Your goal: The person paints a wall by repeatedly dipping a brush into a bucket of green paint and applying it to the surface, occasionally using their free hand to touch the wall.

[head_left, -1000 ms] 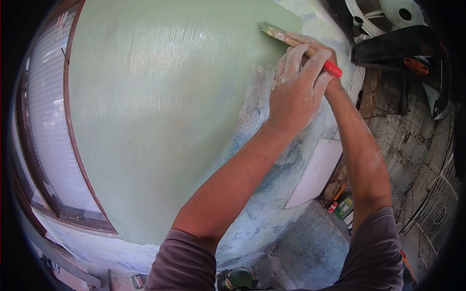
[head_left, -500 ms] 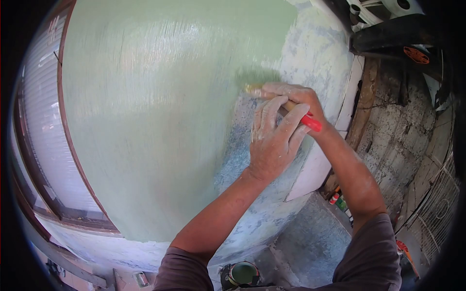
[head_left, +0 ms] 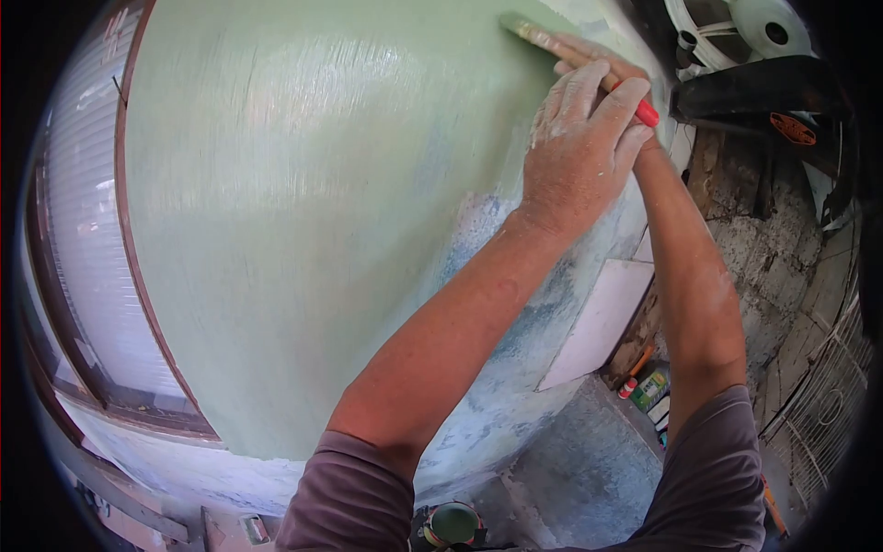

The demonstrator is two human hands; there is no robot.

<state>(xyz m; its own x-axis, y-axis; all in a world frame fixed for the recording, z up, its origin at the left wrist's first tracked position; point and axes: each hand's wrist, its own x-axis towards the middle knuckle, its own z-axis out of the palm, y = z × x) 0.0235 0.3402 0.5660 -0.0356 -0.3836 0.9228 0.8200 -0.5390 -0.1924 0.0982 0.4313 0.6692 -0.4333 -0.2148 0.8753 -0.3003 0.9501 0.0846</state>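
A paintbrush with a pale handle and a red end is pressed to the upper part of the wall, its bristles pointing up and left. My right hand grips it near the ferrule and is partly covered by my left hand. Closer to me, my left hand closes round the handle, whose red end sticks out past the thumb. Both hands carry pale, dusty smears. Wet green paint coats most of the wall; bluish-white patches show at the lower right.
A can of green paint stands below, near my body. On the left is a brown-framed window. Bottles stand low on the right, near a wire rack. A black object juts out at the upper right.
Both hands and the brush have moved up and to the right along the wall. Green now covers much of the patchy area where the brush was.
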